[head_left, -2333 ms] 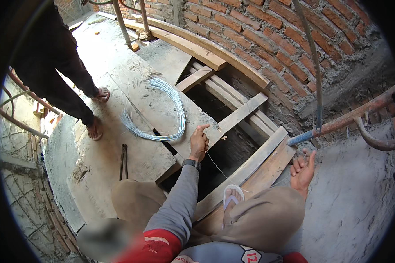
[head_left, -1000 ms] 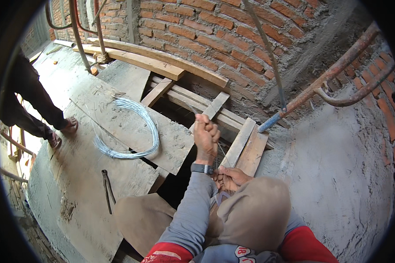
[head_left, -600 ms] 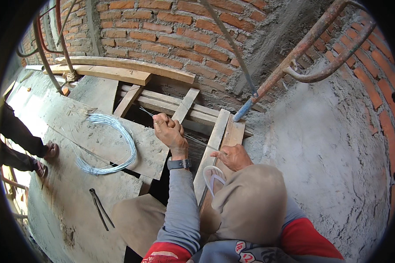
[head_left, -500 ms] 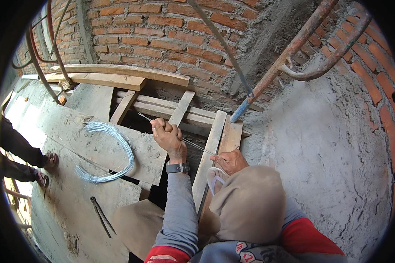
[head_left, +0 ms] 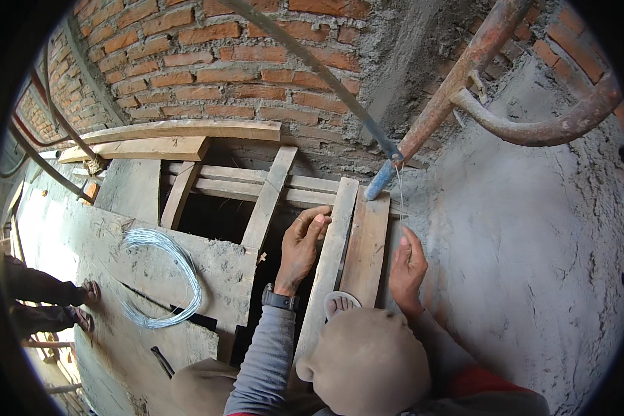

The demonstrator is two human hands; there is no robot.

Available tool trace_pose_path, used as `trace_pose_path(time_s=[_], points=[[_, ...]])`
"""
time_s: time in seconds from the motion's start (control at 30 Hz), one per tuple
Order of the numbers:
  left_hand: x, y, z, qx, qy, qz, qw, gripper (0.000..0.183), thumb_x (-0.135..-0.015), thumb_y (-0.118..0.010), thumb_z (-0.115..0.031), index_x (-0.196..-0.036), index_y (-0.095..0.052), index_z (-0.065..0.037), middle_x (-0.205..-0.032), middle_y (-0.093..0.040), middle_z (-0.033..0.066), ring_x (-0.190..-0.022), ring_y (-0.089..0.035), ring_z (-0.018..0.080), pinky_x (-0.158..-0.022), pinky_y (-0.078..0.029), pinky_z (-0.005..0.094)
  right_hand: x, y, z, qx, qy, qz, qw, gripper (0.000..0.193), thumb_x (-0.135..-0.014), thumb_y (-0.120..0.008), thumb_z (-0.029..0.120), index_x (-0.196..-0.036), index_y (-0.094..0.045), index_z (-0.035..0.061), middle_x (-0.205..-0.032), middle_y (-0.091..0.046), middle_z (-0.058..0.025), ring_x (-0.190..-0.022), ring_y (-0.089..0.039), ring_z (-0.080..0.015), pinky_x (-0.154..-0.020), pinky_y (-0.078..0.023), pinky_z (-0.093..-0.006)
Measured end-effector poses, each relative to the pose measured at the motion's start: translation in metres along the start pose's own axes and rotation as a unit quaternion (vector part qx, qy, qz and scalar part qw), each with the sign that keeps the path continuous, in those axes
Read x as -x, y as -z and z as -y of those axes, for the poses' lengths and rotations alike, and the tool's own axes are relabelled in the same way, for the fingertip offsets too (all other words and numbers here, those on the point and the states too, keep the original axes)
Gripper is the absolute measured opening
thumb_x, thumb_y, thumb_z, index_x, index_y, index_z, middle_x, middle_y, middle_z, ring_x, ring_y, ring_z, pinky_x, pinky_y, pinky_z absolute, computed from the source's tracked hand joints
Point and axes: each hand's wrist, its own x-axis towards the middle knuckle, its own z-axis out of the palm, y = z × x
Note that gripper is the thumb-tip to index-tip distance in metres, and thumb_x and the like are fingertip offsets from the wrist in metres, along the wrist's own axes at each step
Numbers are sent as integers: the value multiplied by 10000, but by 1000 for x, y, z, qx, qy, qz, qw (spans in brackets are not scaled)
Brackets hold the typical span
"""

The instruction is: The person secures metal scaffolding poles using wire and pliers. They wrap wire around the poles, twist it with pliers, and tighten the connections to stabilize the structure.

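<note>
A thin doubled wire (head_left: pixel 401 197) hangs from the lower end of a rusty scaffold pipe (head_left: pixel 433 104) with a blue tip. My right hand (head_left: pixel 408 274) is at the wire's lower end, thumb and fingertips drawn together on it. To the left, my left hand (head_left: pixel 300 249) is raised over the gap beside a pale plank (head_left: pixel 333 243). Its fingers are curled in toward the thumb; whatever they may hold is too small to see. On the boards at left lies a coil of silvery wire (head_left: pixel 194 277). Dark pincers (head_left: pixel 162 362) lie nearer, partly hidden by my knee.
Dark openings (head_left: pixel 211 218) show between wooden battens (head_left: pixel 270 194) ahead. A brick wall (head_left: pixel 222 69) stands behind them. A thin metal brace (head_left: pixel 319 69) slants down to the pipe. Another person's legs (head_left: pixel 45 305) are at far left. Rough grey concrete (head_left: pixel 506 277) lies to the right.
My hands earlier pulled a wire straight between them; now the wire hangs from the pipe at my right hand. Both hands have shifted, the left rightward and the right up and right.
</note>
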Motion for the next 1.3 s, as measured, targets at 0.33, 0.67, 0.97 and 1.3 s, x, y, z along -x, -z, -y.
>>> trace_pose_path(time_s=[0.33,0.67,0.97,1.3], points=[[-126,-69,-8,-80,-65,33,994,445,-1028,-641,-309,-1335,-598,11,-1201,-699,134,-1096,-647,171,-977,-502,321,-51,-3,-39,74,-68,14,995,288,-1064,-534,173,-1280,-652,24,-1128,-711,-232,-1019,-719,-313,-852,-542,-389],[-153,-97,6,-72,-68,38,994,358,-996,-688,-273,-1168,-679,40,-998,-735,95,-921,-683,132,-832,-546,305,-52,-21,-50,151,78,46,984,320,-1036,-543,103,-1317,-622,-29,-1133,-704,-274,-1026,-727,-368,-837,-561,-425],[-155,-106,23,-76,-77,31,994,334,-959,-737,-254,-1127,-683,30,-967,-743,82,-908,-686,127,-824,-544,285,-72,12,-30,-368,-342,164,849,320,-1075,-509,207,-1316,-617,25,-601,-322,67,-412,-273,-26,-354,-257,-234],[-134,-127,13,-122,63,60,989,448,-1025,-620,-397,-896,-693,26,-717,-687,73,-661,-687,155,-636,-539,276,-141,-20,9,-347,-339,29,874,224,-1021,-623,195,-1143,-464,95,-707,-502,-23,-472,-430,-88,-384,-327,-241]])
